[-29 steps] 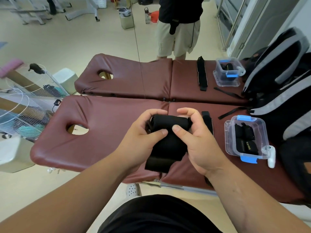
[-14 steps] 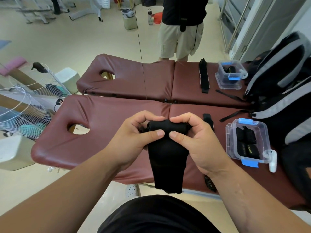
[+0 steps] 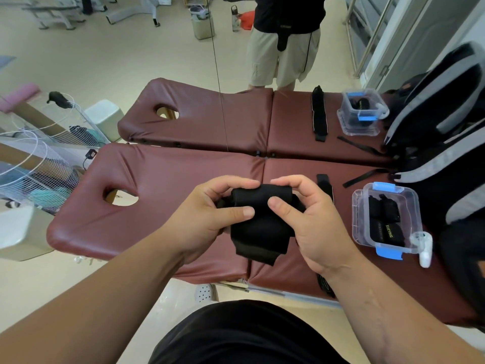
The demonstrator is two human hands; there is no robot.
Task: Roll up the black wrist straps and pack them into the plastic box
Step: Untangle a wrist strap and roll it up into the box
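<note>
A black wrist strap [image 3: 259, 227] is partly rolled above the maroon massage table [image 3: 162, 185]. My left hand [image 3: 210, 219] grips the roll's left end, thumb on its front. My right hand [image 3: 312, 222] grips the right end the same way. A short loose tail hangs below the roll. A second black strap [image 3: 325, 185] lies flat on the table behind my right hand, mostly hidden by it. To the right, the open clear plastic box [image 3: 358, 222] with blue clips holds rolled black straps.
A large mirror behind the table repeats the table, strap and box. A black and grey backpack [image 3: 451, 179] takes the table's right end, its webbing trailing toward the box. A small white object [image 3: 425, 248] lies at the box's near corner. A wire-guard fan [image 3: 31, 164] stands at left.
The strap's hanging tail has grown shorter and the roll thicker as both hands turned it. The hands stay in the same spot above the table.
</note>
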